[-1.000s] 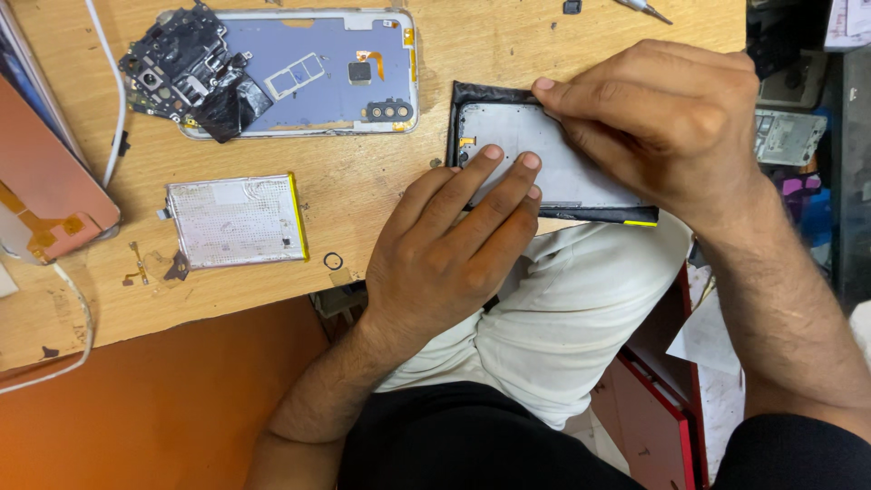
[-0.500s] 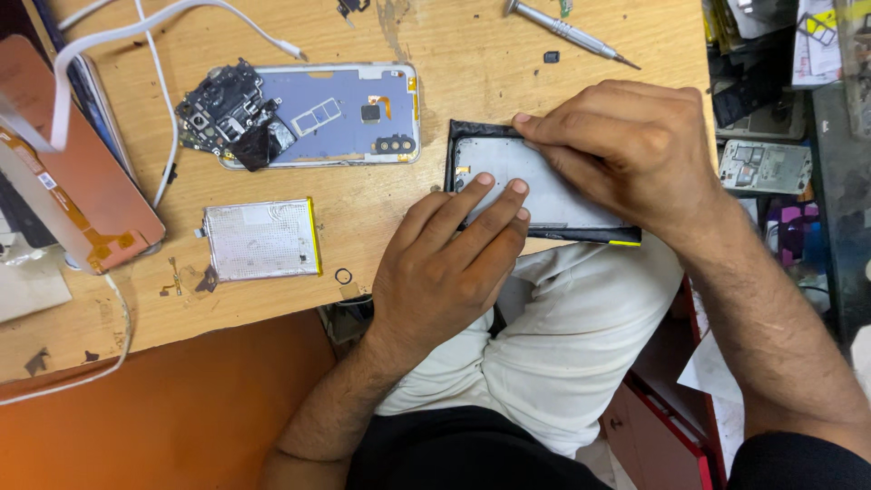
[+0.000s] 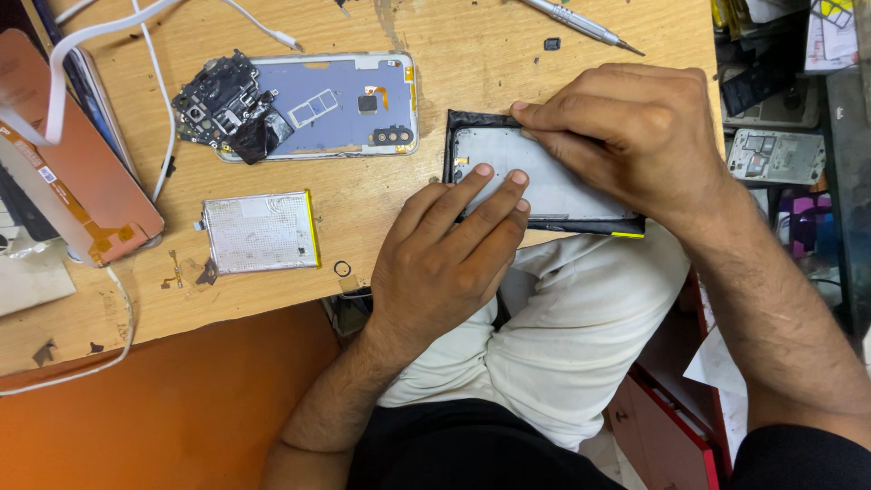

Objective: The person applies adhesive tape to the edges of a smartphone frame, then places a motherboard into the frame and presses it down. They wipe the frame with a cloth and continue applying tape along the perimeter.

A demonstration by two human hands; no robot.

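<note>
A black-edged phone frame with a grey metal inside lies at the near edge of the wooden table. My left hand presses its fingertips flat on the frame's left part. My right hand covers the frame's right part, fingers pinching along its upper edge. To the left lies an opened phone back with a dark circuit board on its left end. A silver flat battery rests on the table in front of it.
A pink phone cover and white cables sit at the left. A screwdriver lies at the table's far edge. A small black ring lies by the battery. Phone parts fill the shelf on the right.
The view has shifted slightly, so the table's things sit lower and more to the right. Both hands stay on the phone frame with little change.
</note>
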